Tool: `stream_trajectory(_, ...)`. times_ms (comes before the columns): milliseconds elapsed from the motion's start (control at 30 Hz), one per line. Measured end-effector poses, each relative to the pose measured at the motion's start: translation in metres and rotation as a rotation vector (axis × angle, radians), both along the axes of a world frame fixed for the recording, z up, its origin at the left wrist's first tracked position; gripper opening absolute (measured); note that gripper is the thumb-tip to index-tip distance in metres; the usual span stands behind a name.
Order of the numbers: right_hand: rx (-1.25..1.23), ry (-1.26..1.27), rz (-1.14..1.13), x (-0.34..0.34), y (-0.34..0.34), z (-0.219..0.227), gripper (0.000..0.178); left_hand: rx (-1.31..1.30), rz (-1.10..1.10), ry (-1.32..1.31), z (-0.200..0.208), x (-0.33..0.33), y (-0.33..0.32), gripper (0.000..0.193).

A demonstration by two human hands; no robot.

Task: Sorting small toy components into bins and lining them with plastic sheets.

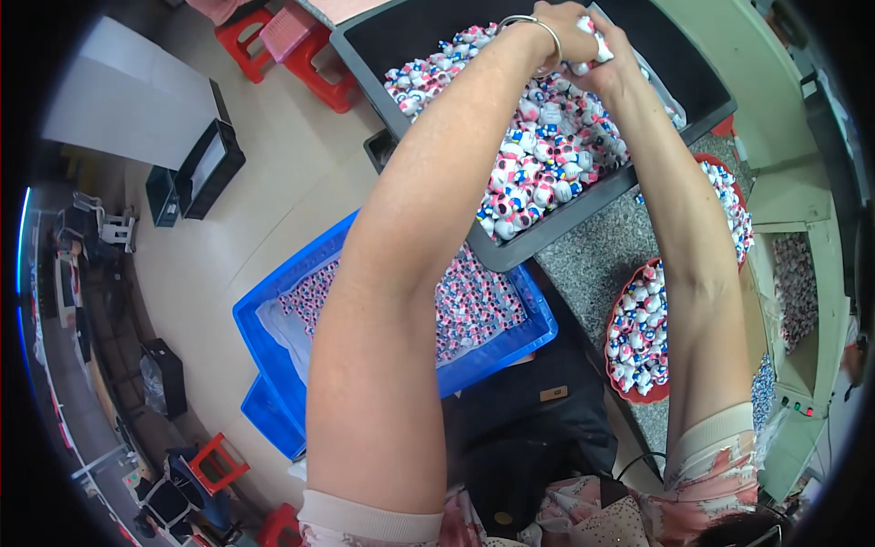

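Both arms reach forward over a black plastic bin (538, 251) with a heap of small white, pink and blue animal-like figurines (538, 164) in it. My left hand (563, 32), with a bangle at its wrist, is curled near the bin's far side. Close against it, my right hand (611, 73) is bent inward. A few white figurines (597, 44) are gathered between the two hands, partly covered by the fingers. A pale sheet, perhaps a liner, shows beside the right hand under the heap.
Below the bin, a blue tray (499, 354) holds smaller pink-and-white pieces. Red scalloped baskets (645, 398) of figurines stand on the speckled grey counter (583, 242) at right. Beyond is a pale green cabinet (793, 196). Red stools (324, 77) and black crates (214, 169) stand at left.
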State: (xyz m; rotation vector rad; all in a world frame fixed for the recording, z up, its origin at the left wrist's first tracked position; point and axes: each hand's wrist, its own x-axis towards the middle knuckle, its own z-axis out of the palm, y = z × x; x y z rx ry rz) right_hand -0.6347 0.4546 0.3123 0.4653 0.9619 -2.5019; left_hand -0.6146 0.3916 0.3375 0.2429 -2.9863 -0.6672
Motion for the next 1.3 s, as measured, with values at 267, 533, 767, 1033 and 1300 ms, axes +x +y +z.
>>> stream_trajectory(267, -0.035, 0.263, -0.165, -0.001, -0.032, 0.015, 0.019, -0.059, -0.481, 0.702, -0.005, -0.005, -0.073, 0.033)
stream_trajectory(533, -0.203, 0.667, 0.067, 0.055, -0.046, -0.001, 0.031, 0.306, -0.015, 0.430, 0.013, 0.105, -0.044, 0.058)
stream_trajectory(767, -0.211, 0.645, 0.236, 0.161, -0.084, 0.005, 0.032, 0.320, 0.301, 0.908, -0.004, 0.214, -0.054, 0.030)
stream_trajectory(1033, -0.209, 0.447, 0.363, 0.384, -0.202, -0.077, 0.029, 0.178, 0.591, 0.989, -0.086, 0.422, -0.165, 0.024)
stream_trajectory(1300, -0.444, -0.226, 0.744, 0.528, -0.321, -0.226, 0.030, -0.164, 0.807, 0.606, -0.208, 0.566, -0.268, 0.020)
